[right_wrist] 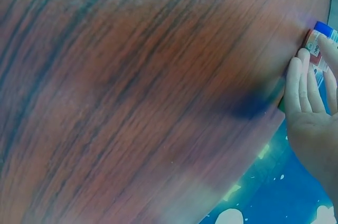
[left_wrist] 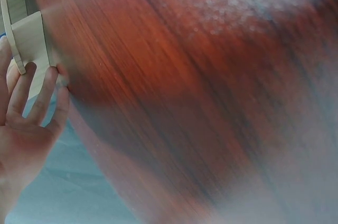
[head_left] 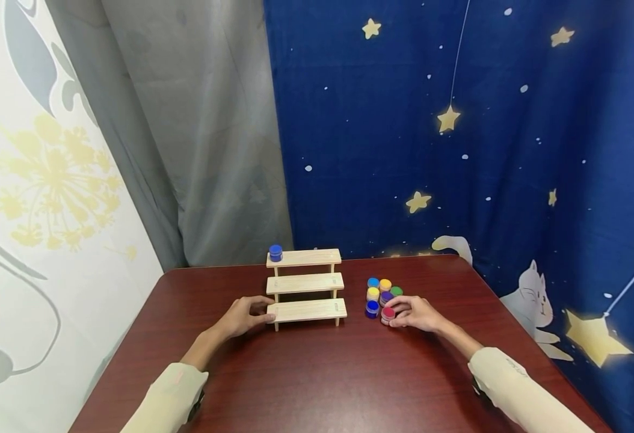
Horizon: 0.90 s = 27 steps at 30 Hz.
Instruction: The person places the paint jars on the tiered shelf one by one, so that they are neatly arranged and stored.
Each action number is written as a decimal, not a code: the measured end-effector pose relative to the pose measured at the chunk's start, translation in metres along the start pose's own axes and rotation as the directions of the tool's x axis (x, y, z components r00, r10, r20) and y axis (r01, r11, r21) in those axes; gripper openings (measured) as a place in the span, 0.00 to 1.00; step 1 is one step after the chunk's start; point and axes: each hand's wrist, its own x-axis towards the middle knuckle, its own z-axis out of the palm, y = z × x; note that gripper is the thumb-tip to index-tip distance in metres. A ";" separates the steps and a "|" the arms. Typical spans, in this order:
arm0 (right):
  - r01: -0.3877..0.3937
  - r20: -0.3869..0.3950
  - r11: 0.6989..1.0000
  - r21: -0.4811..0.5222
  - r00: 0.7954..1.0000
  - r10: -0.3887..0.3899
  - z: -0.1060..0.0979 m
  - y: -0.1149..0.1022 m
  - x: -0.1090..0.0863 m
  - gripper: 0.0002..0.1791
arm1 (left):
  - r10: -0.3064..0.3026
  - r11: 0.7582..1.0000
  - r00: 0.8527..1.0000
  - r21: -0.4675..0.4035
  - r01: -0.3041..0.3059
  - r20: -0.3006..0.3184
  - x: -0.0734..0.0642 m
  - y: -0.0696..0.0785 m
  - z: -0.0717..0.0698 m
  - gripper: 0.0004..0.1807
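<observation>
A three-tier wooden stand is on the table, with a blue-lidded paint jar at the left end of its top tier. My left hand grips the left end of the lowest tier, thumb at the front and fingers toward the back. To the right of the stand, my right hand pinches a small red-lidded paint jar between thumb and fingers. Its label faces the camera in the right wrist view. Close behind it are a purple-lidded jar and a green-lidded jar; a dark blue-lidded jar is just left.
A yellow-lidded jar, an orange-lidded jar and a lighter blue-lidded jar complete the cluster. The dark red wooden table ends at the back against a grey curtain and a blue star-print curtain.
</observation>
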 end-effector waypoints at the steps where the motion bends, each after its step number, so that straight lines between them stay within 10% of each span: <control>1: 0.005 0.002 1.000 -0.004 1.000 -0.005 -0.001 -0.001 -0.001 0.21 | 0.004 1.000 1.000 -0.002 -0.004 0.001 0.000 0.000 0.000 0.20; 27: 0.049 -0.008 0.991 -0.127 0.999 -0.050 -0.018 -0.035 0.014 0.22 | 0.017 1.000 1.000 -0.005 -0.017 0.000 -0.002 0.000 -0.002 0.21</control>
